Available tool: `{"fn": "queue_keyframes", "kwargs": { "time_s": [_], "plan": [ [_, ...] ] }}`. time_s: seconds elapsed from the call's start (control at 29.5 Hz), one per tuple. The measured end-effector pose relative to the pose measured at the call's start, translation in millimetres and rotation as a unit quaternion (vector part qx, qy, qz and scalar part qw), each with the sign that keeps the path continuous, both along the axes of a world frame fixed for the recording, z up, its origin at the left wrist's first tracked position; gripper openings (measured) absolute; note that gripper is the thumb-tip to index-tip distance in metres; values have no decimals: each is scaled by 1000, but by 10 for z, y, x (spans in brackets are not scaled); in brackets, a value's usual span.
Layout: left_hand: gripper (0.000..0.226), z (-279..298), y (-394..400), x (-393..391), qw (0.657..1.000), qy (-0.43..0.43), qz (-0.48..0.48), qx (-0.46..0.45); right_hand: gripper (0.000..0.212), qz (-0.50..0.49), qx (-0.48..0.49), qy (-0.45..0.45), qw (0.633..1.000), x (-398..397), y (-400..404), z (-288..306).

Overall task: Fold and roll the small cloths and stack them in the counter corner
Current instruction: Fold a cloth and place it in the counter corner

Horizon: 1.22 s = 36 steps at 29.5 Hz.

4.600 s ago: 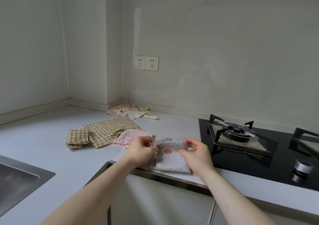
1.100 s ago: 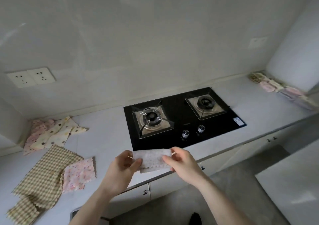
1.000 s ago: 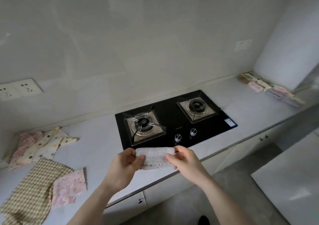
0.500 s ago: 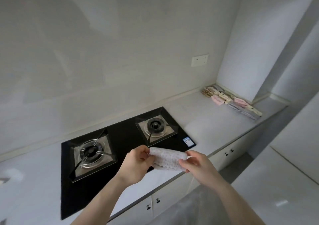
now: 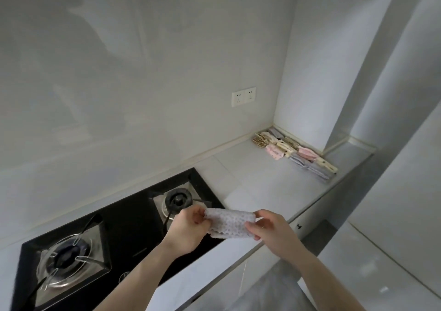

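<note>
Pale grey and smooth, the worktop (image 5: pixel 260 181) runs under a glossy white wall towards a corner on the right. At its left end sits a black glass gas hob (image 5: pixel 114 234) with two round burners under wire pan supports. Above the hob's front edge the left hand (image 5: pixel 191 227) pinches one end of a small white cloth with tiny dark dots and a scalloped edge (image 5: pixel 228 223); its fingers curl round the soft fabric. The right hand (image 5: pixel 272 230) pinches the other end the same way, so the cloth hangs in the air as a short, loosely rolled tube. This two-ended grip likely keeps the roll from springing open while it is carried. Further right, a white double wall socket (image 5: pixel 243 96). In the corner, well apart from the hands, lie rows of rolled cloths in pink, cream, grey and check (image 5: pixel 296 152), tucked along the wall, probably so they cannot unroll.
</note>
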<state>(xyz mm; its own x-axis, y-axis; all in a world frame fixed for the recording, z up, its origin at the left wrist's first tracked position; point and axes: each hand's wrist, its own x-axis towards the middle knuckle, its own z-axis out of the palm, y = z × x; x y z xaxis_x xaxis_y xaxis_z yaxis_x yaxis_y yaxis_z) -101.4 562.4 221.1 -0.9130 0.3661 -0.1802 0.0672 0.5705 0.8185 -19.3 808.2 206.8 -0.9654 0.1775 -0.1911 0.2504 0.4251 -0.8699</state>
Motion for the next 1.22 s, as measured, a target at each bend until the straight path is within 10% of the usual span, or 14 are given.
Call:
{"fn": "queue_keyframes", "kwargs": {
  "time_s": [0.71,1.22],
  "plan": [
    [10,-286,1829,-1896,997,-37,-51,-43,16,-340,-168,-47,924,-1308,1997,-699],
    [10,-603,2554,-2563,993,-53,18,-108,20,-391,-195,-194,878,-2592,3416,-1693]
  ]
}}
